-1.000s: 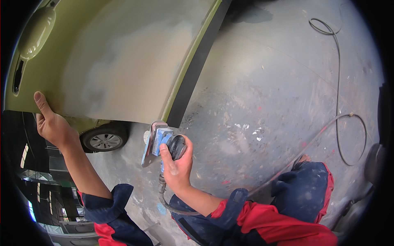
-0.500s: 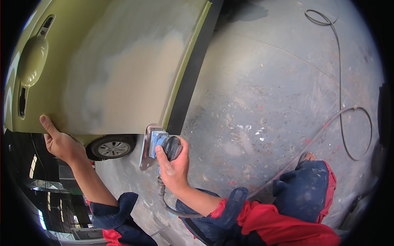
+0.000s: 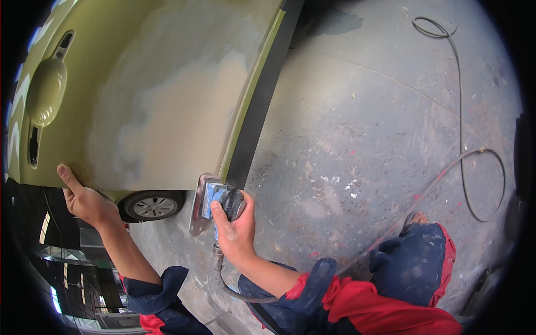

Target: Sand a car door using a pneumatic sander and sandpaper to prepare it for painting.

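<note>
The right hand clasps the sander, long axis nearly upright in view, pad facing left; the left hand grips the door edge

- Door: olive green, its face dulled by a grey and beige patch; a dark strip runs along its right edge; the left hand grips the near edge.
- Sander: blue and black, in the right hand, flat plate on edge and facing left, beside the door's near right corner.
</note>
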### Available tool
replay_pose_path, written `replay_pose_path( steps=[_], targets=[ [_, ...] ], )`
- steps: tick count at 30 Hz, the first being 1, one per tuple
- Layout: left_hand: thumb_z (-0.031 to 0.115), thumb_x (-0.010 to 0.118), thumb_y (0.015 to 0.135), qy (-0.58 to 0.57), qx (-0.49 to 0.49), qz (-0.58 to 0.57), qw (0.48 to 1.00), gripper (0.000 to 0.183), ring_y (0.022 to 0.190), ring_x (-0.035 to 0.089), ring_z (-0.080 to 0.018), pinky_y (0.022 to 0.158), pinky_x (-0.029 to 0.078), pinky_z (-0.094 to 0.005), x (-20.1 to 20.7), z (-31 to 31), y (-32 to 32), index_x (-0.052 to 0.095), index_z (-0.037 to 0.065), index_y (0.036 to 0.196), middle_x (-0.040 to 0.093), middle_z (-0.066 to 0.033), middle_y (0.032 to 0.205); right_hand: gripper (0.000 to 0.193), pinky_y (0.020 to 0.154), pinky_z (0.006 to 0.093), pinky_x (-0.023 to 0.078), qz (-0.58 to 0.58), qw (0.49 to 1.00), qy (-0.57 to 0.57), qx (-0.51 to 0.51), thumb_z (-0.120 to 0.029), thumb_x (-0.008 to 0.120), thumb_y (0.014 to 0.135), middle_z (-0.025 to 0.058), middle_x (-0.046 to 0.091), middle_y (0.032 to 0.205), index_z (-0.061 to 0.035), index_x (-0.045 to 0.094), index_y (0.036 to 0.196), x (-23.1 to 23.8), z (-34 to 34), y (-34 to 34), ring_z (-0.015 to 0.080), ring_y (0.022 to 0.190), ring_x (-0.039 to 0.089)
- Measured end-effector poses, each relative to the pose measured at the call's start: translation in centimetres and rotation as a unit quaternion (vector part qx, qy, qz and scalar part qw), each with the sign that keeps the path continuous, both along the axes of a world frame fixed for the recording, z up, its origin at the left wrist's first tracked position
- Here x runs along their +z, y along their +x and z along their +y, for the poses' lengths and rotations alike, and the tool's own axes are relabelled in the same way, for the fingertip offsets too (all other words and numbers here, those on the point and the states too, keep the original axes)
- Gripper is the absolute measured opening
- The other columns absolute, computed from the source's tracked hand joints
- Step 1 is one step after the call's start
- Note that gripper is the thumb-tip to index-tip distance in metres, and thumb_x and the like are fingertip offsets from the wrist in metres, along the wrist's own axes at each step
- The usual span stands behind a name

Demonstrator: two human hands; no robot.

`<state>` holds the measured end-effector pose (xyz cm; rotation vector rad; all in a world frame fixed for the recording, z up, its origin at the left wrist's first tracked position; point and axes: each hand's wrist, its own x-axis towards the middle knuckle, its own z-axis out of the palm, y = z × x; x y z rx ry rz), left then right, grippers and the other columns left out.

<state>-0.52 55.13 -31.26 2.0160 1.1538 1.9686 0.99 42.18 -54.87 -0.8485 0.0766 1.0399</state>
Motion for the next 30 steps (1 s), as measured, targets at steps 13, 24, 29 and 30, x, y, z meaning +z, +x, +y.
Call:
replay_pose_path(
  steps=[13, 24, 29, 30],
  targets=[
    [0.047, 0.071, 0.103, 0.01, 0.007, -0.003, 1.0, 0.049, 0.093, 0.071, -0.0174, 0.086, 0.06, -0.0312, 0.5, -0.4, 0.1, 0.071, -0.002, 0.108, 0.075, -0.0093, 0.109, 0.067, 0.095, 0.0389, 0.052, 0.041, 0.997, 0.037, -0.056, -0.034, 0.078, 0.097, 0.0185, 0.065, 0.119, 0.0032, 0.043, 0.14, -0.1, 3.0, 3.2, 0.0255, 0.106, 0.065],
    [0.041, 0.073, 0.102, 0.0, -0.002, -0.02, 1.0, 0.049, 0.098, 0.072, -0.021, 0.088, 0.061, -0.0347, 0.4, 0.2, -0.4, 0.069, -0.005, 0.119, 0.074, -0.0119, 0.117, 0.076, 0.098, 0.0429, 0.051, 0.002, 1.0, -0.005, -0.005, -0.039, 0.08, 0.094, 0.0241, 0.064, 0.123, 0.0042, 0.04, 0.143, 0.0, 1.7, 2.4, 0.0335, 0.11, 0.066],
    [0.041, 0.072, 0.103, 0.012, 0.002, -0.025, 1.0, 0.048, 0.097, 0.072, -0.0211, 0.088, 0.06, -0.0348, 0.4, 0.2, -0.2, 0.069, -0.005, 0.118, 0.074, -0.0119, 0.116, 0.071, 0.096, 0.0418, 0.052, 0.005, 1.0, 0.0, -0.024, -0.037, 0.079, 0.095, 0.0221, 0.065, 0.119, 0.004, 0.042, 0.141, -0.2, 2.4, 3.7, 0.0308, 0.106, 0.066],
    [0.04, 0.072, 0.103, 0.01, 0.0, -0.019, 1.0, 0.047, 0.097, 0.072, -0.0211, 0.088, 0.06, -0.0348, 0.5, 0.1, -0.2, 0.069, -0.005, 0.118, 0.074, -0.012, 0.116, 0.07, 0.095, 0.0412, 0.052, 0.009, 0.999, 0.008, -0.042, -0.036, 0.079, 0.096, 0.0213, 0.066, 0.117, 0.004, 0.043, 0.14, -0.5, 3.0, 4.1, 0.0296, 0.105, 0.066]
  ],
)
